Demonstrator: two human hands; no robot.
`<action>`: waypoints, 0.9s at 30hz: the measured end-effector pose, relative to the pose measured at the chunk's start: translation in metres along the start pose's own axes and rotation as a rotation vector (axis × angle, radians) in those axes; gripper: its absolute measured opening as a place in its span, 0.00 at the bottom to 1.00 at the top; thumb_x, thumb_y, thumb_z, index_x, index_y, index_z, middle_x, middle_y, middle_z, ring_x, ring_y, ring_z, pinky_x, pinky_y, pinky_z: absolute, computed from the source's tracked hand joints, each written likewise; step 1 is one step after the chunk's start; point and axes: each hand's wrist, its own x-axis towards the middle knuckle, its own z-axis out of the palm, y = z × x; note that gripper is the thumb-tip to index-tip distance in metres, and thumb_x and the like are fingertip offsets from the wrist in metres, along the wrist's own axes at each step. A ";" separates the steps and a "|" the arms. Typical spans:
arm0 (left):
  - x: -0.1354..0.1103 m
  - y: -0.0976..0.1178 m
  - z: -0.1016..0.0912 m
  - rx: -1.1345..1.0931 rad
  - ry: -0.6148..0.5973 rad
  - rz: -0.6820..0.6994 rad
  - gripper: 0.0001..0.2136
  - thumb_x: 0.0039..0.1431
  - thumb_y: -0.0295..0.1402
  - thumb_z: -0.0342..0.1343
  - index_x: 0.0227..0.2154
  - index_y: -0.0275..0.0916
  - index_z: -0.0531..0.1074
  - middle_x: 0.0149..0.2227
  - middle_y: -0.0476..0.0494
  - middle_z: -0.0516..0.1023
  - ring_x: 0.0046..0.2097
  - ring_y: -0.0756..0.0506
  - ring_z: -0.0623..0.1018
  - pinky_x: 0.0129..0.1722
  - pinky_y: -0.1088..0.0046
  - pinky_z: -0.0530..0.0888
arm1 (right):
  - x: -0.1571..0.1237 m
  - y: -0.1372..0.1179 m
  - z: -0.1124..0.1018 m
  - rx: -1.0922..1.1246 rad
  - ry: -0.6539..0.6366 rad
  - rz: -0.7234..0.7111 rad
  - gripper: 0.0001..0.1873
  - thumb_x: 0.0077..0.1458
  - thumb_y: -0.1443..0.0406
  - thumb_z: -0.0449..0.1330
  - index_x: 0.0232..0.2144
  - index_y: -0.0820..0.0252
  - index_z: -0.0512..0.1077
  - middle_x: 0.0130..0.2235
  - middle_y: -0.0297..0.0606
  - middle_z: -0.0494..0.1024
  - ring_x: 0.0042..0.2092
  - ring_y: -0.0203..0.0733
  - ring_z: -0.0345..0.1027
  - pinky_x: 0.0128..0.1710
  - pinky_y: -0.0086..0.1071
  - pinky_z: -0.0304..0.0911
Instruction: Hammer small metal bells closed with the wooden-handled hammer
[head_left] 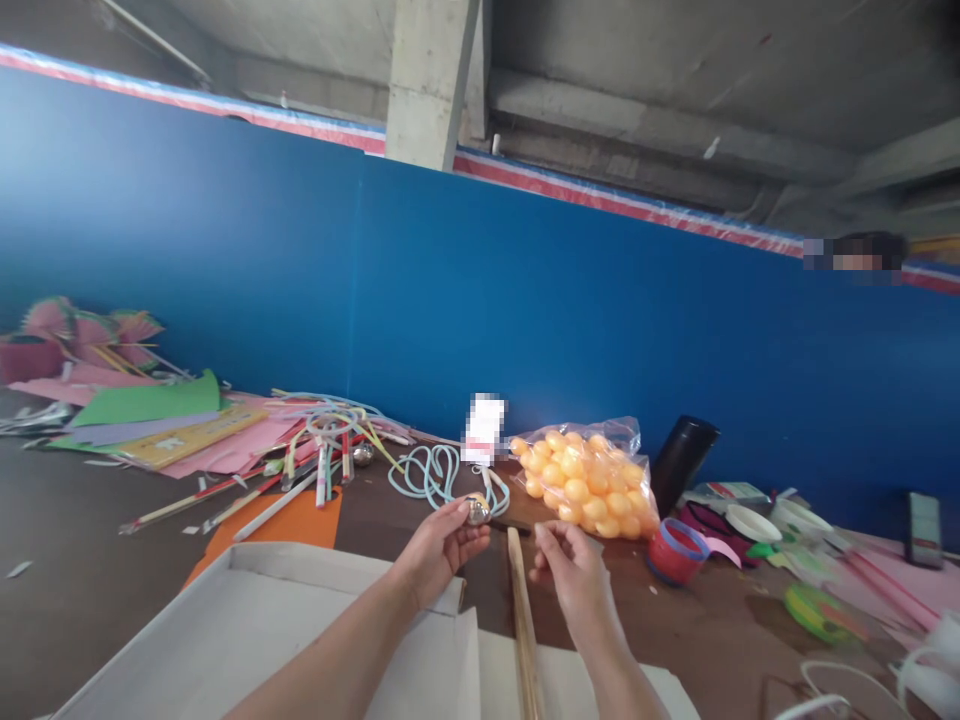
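Between the thumb and fingers of my left hand (435, 548) is a shiny silver ball (478, 512). Pale blue cord (424, 474) lies in loops just behind it; whether the cord joins the ball I cannot tell. My right hand (576, 572) is closed in a pinch to the right, and anything in its fingertips is too small to make out. A flat wooden stick (522, 610) lies lengthwise between my two hands. Behind my right hand rests a clear plastic bag of orange balls (576, 490).
An open white cardboard box (375, 650) lies under my left arm. Coloured paper (150, 405), sticks and cords pile up at left. A black bottle (684, 465), a red cup (675, 552), green tape (817, 612) and a phone (924, 530) are at right. A blue partition (487, 300) stands behind.
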 end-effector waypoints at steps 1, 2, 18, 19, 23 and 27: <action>0.000 0.000 0.000 -0.001 -0.007 -0.002 0.13 0.52 0.32 0.55 0.41 0.33 0.68 0.36 0.38 0.76 0.34 0.48 0.76 0.37 0.72 0.73 | -0.002 -0.003 0.003 0.043 -0.005 0.003 0.15 0.45 0.54 0.60 0.27 0.61 0.68 0.18 0.29 0.67 0.20 0.35 0.62 0.20 0.28 0.63; -0.001 0.000 0.001 -0.002 -0.015 -0.004 0.13 0.53 0.32 0.55 0.41 0.33 0.68 0.37 0.38 0.76 0.34 0.48 0.76 0.38 0.72 0.73 | -0.004 -0.007 0.005 0.088 -0.013 0.009 0.15 0.44 0.54 0.61 0.27 0.61 0.68 0.18 0.29 0.67 0.20 0.33 0.62 0.21 0.27 0.62; -0.003 0.004 0.003 0.008 -0.078 0.005 0.15 0.53 0.29 0.55 0.45 0.34 0.67 0.40 0.37 0.74 0.36 0.48 0.77 0.38 0.74 0.73 | -0.003 -0.026 0.051 0.552 -0.006 0.207 0.14 0.39 0.60 0.66 0.30 0.59 0.71 0.24 0.28 0.69 0.20 0.26 0.58 0.15 0.19 0.56; -0.003 0.004 0.004 0.011 -0.082 0.008 0.15 0.53 0.29 0.55 0.45 0.35 0.67 0.40 0.38 0.74 0.35 0.49 0.76 0.38 0.74 0.73 | -0.004 -0.024 0.049 0.563 -0.005 0.218 0.15 0.38 0.60 0.67 0.31 0.58 0.71 0.24 0.28 0.70 0.20 0.26 0.58 0.15 0.18 0.56; -0.004 0.003 0.005 0.029 -0.096 0.008 0.16 0.52 0.29 0.56 0.45 0.35 0.67 0.39 0.39 0.74 0.34 0.51 0.76 0.34 0.77 0.73 | -0.009 -0.017 0.046 0.575 -0.051 0.224 0.13 0.40 0.61 0.66 0.30 0.57 0.72 0.27 0.28 0.70 0.21 0.25 0.57 0.15 0.18 0.55; -0.005 0.003 0.004 0.031 -0.090 0.003 0.15 0.50 0.29 0.57 0.43 0.34 0.69 0.34 0.42 0.75 0.30 0.53 0.75 0.30 0.80 0.72 | -0.017 -0.021 0.052 0.545 -0.138 0.214 0.11 0.42 0.62 0.65 0.31 0.59 0.72 0.28 0.30 0.70 0.22 0.26 0.56 0.16 0.19 0.54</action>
